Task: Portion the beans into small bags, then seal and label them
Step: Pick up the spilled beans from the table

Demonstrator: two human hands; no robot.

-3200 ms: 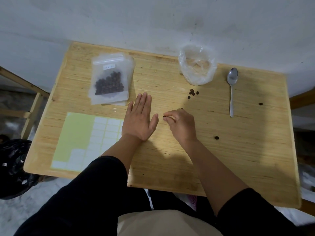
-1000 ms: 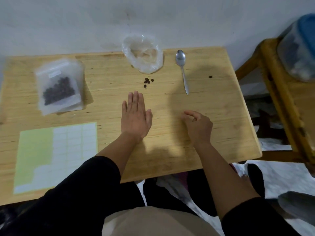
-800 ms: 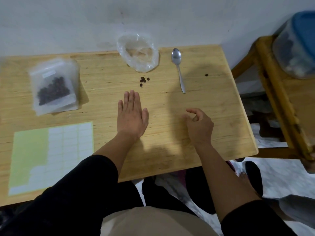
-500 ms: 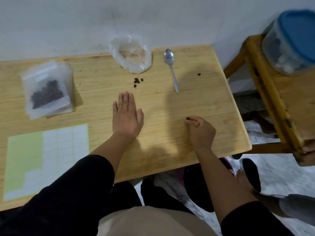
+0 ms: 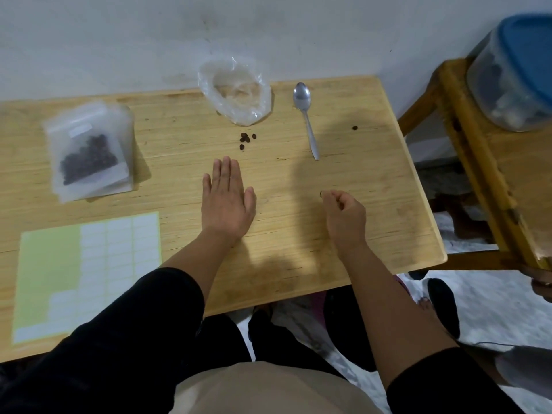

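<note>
Dark beans [image 5: 88,159] fill a sealed, labelled clear bag [image 5: 89,149].

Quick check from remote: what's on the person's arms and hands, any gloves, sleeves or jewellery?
Both arms wear black sleeves pushed up toward the elbows, leaving the forearms bare. The left hand and right hand are bare: no gloves. No rings, watch or bracelet can be seen on either.
</note>
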